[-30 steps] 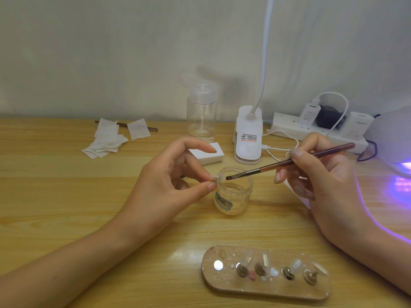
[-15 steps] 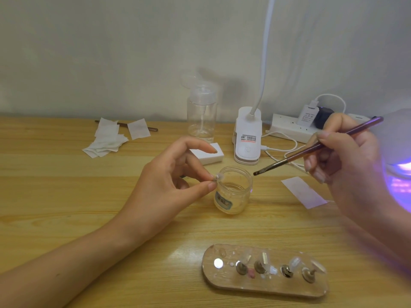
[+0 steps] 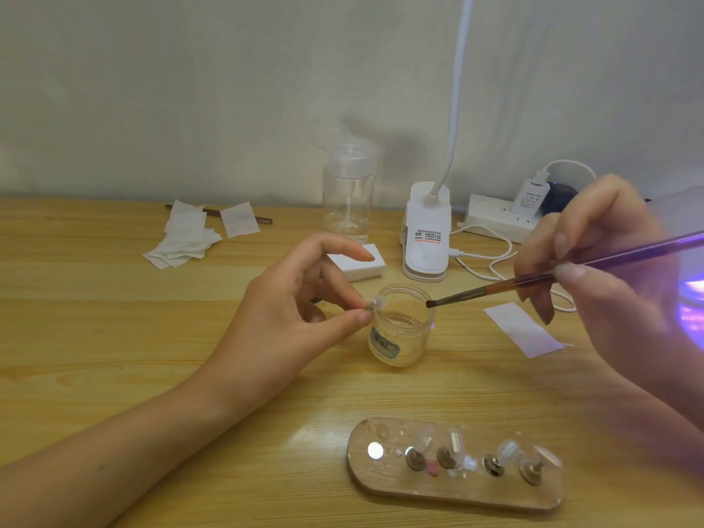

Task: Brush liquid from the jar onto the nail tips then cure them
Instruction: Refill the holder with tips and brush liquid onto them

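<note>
Our left grip (image 3: 289, 318) pinches a clear nail tip (image 3: 377, 303) just above the rim of the jar (image 3: 400, 337), and our right grip (image 3: 594, 268) clasps the brush (image 3: 533, 279), its bristles at the opposite rim. Beyond them the wooden surface (image 3: 95, 337) carries wipes (image 3: 183, 242), a bottle (image 3: 347, 200) and a clip lamp (image 3: 426, 238) before a pale wall (image 3: 190, 89).

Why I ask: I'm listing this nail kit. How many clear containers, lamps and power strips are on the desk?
Clear containers: 2 (jar, pump bottle)
Lamps: 2 (desk lamp, curing lamp)
Power strips: 1
Total: 5
</note>
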Demonstrator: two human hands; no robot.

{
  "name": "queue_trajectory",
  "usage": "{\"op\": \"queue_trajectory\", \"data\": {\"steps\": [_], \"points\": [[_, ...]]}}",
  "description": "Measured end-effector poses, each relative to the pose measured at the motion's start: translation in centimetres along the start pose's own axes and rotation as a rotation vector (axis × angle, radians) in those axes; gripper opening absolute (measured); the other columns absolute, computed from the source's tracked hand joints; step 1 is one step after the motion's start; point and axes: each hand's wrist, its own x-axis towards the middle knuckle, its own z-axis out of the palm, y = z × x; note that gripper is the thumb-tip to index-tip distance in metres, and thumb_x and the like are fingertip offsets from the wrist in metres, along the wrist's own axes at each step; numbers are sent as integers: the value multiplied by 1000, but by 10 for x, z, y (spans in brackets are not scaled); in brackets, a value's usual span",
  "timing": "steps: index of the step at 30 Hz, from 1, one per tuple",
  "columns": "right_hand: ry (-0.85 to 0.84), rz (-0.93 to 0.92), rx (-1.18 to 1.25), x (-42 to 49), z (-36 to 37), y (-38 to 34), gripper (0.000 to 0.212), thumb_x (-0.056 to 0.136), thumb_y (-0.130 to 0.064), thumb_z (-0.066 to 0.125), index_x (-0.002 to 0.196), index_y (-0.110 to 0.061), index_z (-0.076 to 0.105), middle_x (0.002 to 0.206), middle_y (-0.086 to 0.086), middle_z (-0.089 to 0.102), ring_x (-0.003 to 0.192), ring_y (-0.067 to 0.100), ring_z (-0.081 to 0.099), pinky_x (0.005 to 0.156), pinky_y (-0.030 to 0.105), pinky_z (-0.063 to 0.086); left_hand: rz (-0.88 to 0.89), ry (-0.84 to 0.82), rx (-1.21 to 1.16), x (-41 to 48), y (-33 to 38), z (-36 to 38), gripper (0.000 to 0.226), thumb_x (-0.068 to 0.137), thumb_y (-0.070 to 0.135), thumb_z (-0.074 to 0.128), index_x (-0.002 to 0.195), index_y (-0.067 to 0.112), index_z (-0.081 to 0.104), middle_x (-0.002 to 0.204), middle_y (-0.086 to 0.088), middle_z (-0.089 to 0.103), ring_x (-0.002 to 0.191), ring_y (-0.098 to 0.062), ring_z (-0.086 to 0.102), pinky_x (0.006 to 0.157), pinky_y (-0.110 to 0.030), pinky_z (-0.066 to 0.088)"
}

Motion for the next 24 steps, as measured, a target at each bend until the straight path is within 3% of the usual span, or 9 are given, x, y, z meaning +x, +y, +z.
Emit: {"op": "queue_trajectory", "data": {"steps": [6,10,13,18,24], "points": [[48,43,-3,1,-4,2,13,79,-10,49,88,-18,43,69,1,60,47,28,47,45,20,40,1,-4,-2,0,-1,-1,44,81,2,79,113,28,63,77,4,68,78,-6,68,58,-35,46],[186,101,62,2,3,-1,11,81,-10,47,86,-20,45,60,0,56,44,16,50,42,14,37,4,-4,2,0,-1,-1,44,81,5,79,113,30,63,78,4,68,79,-7,68,58,-27,46],[280,248,136,0,16,0,14,92,-16,54,81,-24,52,56,4,58,41,12,50,40,14,36,10,0,8,0,-2,-1,45,82,3,79,113,31,63,78,4,69,78,-9,68,57,-30,46],[263,456,262,-6,34,8,18,85,-35,60,70,-28,55,64,6,63,51,12,56,44,19,44,15,0,11,0,-1,0,46,81,1,79,113,31,63,79,4,70,79,-8,69,58,-27,46],[243,530,310,-8,37,11,20,90,-29,56,70,-24,54,66,10,64,51,13,54,43,21,44,23,-5,18,0,0,-1,47,83,0,78,113,32,62,79,6,70,79,-7,68,58,-27,47]]}}
